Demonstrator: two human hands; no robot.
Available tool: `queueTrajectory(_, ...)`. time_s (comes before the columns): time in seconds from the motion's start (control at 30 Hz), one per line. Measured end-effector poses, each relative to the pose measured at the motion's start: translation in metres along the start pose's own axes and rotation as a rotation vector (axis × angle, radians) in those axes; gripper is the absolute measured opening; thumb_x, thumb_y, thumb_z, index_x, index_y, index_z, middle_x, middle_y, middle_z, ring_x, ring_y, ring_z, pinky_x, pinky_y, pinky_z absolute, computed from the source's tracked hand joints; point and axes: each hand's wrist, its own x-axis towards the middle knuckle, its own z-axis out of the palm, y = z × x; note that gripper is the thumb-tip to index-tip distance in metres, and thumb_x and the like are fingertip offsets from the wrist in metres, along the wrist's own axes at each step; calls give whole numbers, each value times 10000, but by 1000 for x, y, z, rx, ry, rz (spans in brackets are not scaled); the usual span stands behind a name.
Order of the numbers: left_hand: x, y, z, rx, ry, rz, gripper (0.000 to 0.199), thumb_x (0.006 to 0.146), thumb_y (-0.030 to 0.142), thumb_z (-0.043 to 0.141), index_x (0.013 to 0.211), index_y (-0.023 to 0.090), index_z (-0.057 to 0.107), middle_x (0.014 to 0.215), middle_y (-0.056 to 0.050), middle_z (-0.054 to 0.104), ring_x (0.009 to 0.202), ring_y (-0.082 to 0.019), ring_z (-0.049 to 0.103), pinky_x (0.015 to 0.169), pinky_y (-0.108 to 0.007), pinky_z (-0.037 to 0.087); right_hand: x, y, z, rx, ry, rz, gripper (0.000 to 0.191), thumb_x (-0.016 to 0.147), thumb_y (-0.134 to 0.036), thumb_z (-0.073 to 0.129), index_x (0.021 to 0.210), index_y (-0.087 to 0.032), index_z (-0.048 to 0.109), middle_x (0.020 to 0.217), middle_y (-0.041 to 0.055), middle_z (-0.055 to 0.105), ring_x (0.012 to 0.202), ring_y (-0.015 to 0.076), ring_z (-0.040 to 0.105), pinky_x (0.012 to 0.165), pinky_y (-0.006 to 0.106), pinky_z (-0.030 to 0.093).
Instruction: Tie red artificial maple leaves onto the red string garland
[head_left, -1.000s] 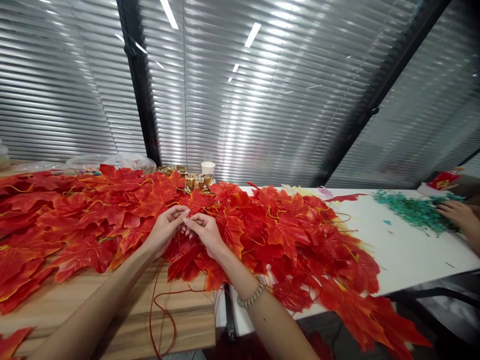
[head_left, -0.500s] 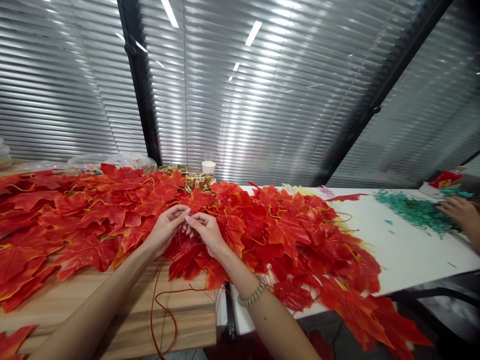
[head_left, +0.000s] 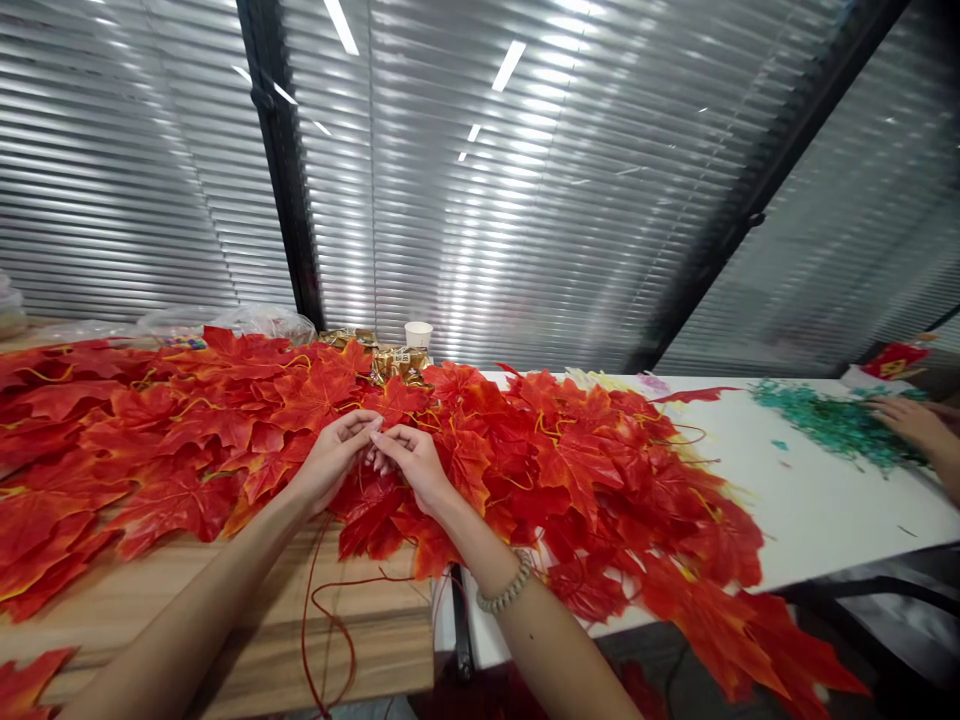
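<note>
Fingertips meet in the middle of the head view, above a long heap of red artificial maple leaves [head_left: 577,460]. My left hand [head_left: 339,452] is closed in a pinch, its thumb and fingers touching those of my right hand [head_left: 412,460]. My right hand is pinched too. What lies between the fingertips is too small to make out. A thin dark red cord [head_left: 351,640] hangs from below the hands and loops over the wooden tabletop [head_left: 390,650]. A beaded bracelet circles my right wrist.
Gold-wrapped packets [head_left: 400,364], a paper cup [head_left: 418,334] and clear plastic bags [head_left: 262,324] stand behind the leaves. On the white table [head_left: 810,520] at right, another person's hand [head_left: 911,422] touches green foliage [head_left: 840,425]. Blinds rise behind.
The other person's hand at the far right has shifted slightly left over the green foliage. My own hands look nearly the same.
</note>
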Motion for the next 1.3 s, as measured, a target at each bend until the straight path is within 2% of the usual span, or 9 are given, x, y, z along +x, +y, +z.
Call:
queueTrajectory(0.7,1,-1,0,39,-54,15,162,740,288,632,824,162,574,572,37,542,465,-67,485,467,-175,384,-1,-1,0,-1,-11,25,231,714,-332,622,587,-146,570,532,-6,569,459,77,480,456,188,366)
queueTrajectory(1.3,-1,-1,1,49,-66,2,170,734,306,630,819,171,574,545,39,542,441,-79,492,453,-182,384,0,1,0,-5,-1,51,262,693,-376,624,579,-152,552,528,-14,552,450,76,471,454,197,371)
